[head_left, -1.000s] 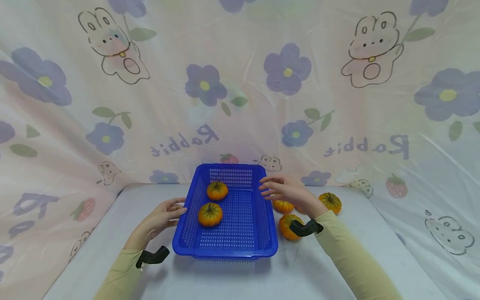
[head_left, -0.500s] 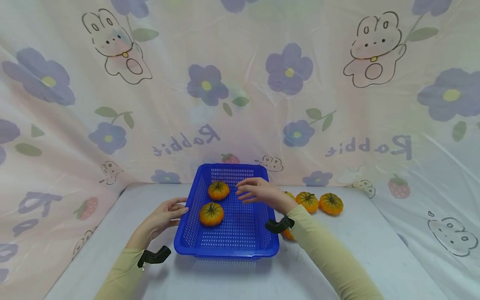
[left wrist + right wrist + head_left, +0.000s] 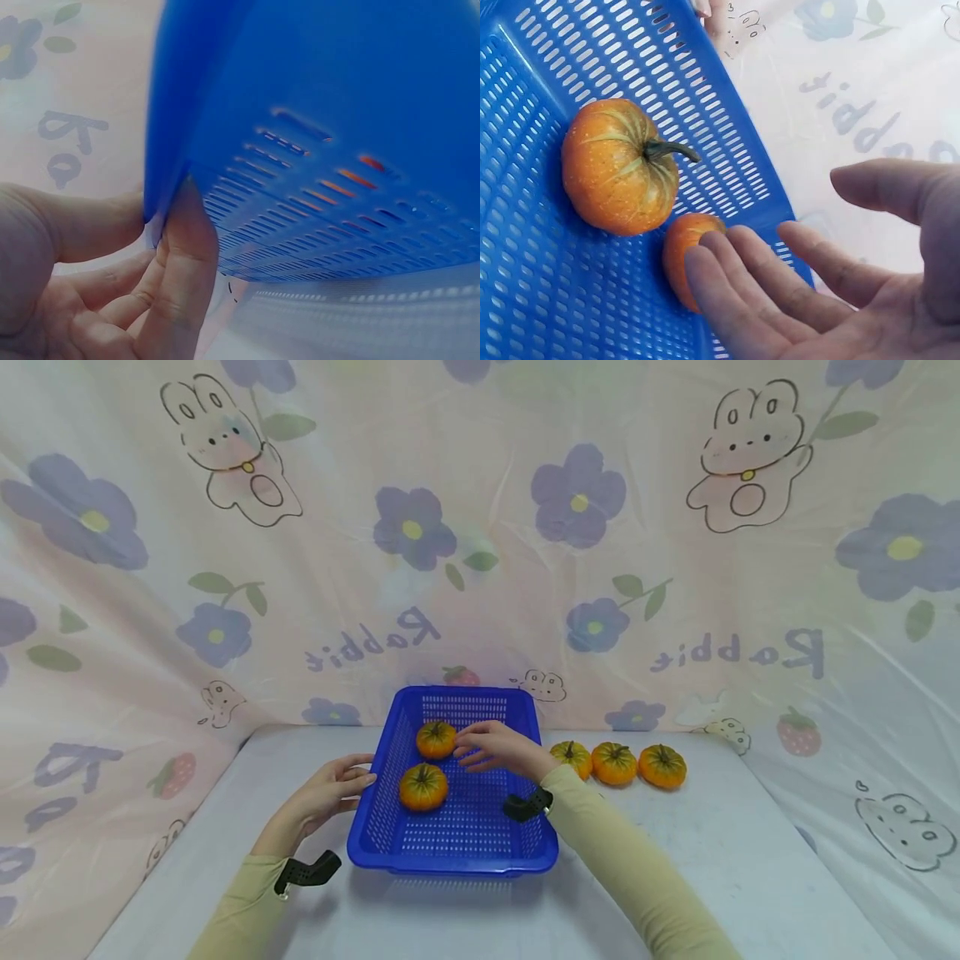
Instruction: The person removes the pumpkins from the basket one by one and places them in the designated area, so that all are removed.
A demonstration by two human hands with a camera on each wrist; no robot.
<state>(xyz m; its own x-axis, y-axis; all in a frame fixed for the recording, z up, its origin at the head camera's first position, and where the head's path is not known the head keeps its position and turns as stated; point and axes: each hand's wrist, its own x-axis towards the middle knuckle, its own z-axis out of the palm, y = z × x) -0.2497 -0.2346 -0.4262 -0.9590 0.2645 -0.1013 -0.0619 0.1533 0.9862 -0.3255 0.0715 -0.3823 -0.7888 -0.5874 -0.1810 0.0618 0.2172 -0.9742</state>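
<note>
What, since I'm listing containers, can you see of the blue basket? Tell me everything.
The blue basket is rectangular and looks like glossy plastic, with a smooth rim and rows of slots through its walls and floor. It sits open side up on the white table. Two orange pumpkins rest inside, toward its left. The left hand grips its left rim; the right hand is over the inside, and whether the right sleeve touches the rim is unclear.

The right hand (image 3: 501,748) moved nearer the rear pumpkin (image 3: 435,741).
</note>
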